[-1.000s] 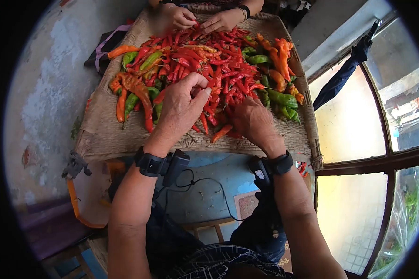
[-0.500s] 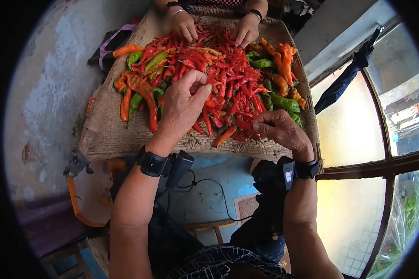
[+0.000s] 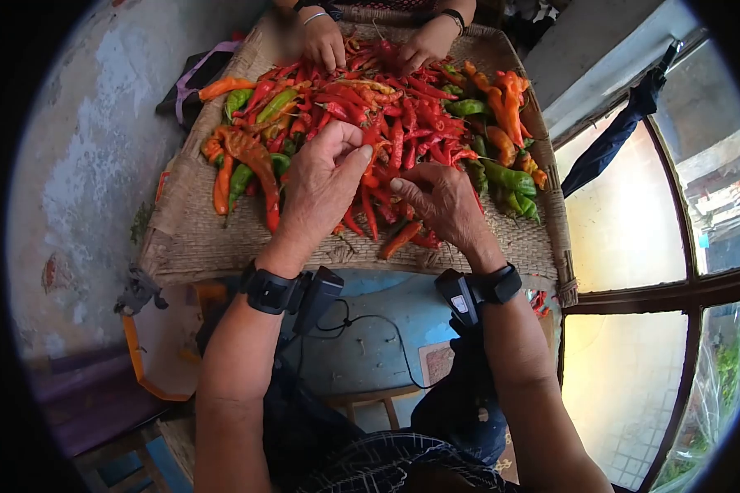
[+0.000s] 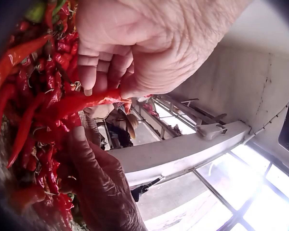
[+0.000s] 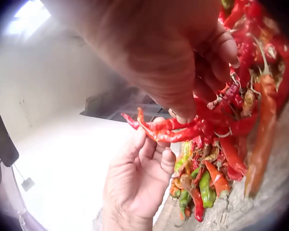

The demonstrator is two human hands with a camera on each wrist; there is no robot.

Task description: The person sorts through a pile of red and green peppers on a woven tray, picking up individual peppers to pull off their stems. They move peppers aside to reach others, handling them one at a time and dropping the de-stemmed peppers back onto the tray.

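My left hand (image 3: 321,181) is raised over the heap, pinching red chili peppers (image 4: 82,102) near their tips between thumb and fingers. In the right wrist view two slender tips (image 5: 151,137) stick out past the left thumb. My right hand (image 3: 448,205) is close beside them at the peppers' other end, its thumb pointing left. Its bent fingers (image 5: 226,50) stand apart from that thumb over the heap in the right wrist view. Below both hands lies a large heap of red chili peppers (image 3: 419,123) on a woven tray (image 3: 197,246).
Green and orange peppers (image 3: 501,177) lie along the tray's right side, with more orange ones (image 3: 251,156) at the left. Across the tray, another person's hands (image 3: 325,45) work in the heap. A window (image 3: 633,238) stands at right, with a hanging umbrella (image 3: 612,131).
My right hand went from the heap out to the tray's right side, then back left beside my left hand. The left hand stayed put. The other person's hands moved apart.
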